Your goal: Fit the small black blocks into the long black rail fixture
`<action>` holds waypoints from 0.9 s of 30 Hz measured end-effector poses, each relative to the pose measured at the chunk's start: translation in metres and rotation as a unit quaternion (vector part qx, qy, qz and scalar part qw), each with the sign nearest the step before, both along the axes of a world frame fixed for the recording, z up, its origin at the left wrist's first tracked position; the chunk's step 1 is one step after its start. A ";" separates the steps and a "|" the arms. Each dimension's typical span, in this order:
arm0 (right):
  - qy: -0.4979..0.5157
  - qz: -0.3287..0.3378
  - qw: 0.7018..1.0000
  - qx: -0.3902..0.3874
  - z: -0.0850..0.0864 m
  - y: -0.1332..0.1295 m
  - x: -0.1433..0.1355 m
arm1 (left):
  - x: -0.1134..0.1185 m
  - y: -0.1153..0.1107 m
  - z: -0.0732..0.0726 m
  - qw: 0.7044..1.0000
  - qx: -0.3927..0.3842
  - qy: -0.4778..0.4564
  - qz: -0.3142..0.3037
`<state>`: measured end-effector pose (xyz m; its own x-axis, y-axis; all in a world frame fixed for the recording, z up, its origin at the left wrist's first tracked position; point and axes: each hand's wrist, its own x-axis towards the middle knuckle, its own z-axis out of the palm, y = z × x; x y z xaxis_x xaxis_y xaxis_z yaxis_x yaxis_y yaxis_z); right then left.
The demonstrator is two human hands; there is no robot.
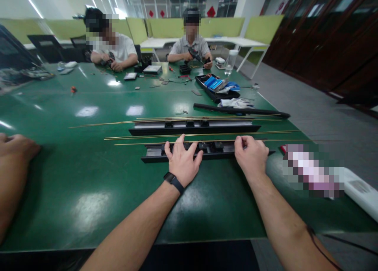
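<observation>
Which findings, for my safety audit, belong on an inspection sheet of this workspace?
Surface: green table, glossy, reflecting lights.
Job's things: near rail and far rail, black-fronted, holding black blocks; gold rods run alongside.
Clutter: beyond the rails, a tray with blue items, gloves and black tube.
Hands: left hand at near rail, fingers spread; right hand farther right, fingers curled, grip unclear.
Cables: black cable by the right forearm.
Surroundings: two people opposite, one holding a drill-like tool; another person's hand at left edge.

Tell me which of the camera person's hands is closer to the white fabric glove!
Right. The right hand is nearly straight in front of the glove; the left hand is in front too, farther left.
</observation>
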<state>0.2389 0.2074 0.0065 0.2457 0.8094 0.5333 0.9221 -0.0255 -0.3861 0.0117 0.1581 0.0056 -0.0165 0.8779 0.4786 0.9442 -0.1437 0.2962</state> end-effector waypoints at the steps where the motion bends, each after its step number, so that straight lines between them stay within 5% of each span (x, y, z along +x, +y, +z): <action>1: 0.004 -0.004 1.000 0.000 0.000 0.000 0.000 | 0.000 0.000 0.000 1.000 -0.001 0.000 0.000; 27: 0.012 -0.008 1.000 -0.001 -0.003 0.002 0.004 | 0.000 0.000 -0.001 1.000 -0.003 0.002 0.002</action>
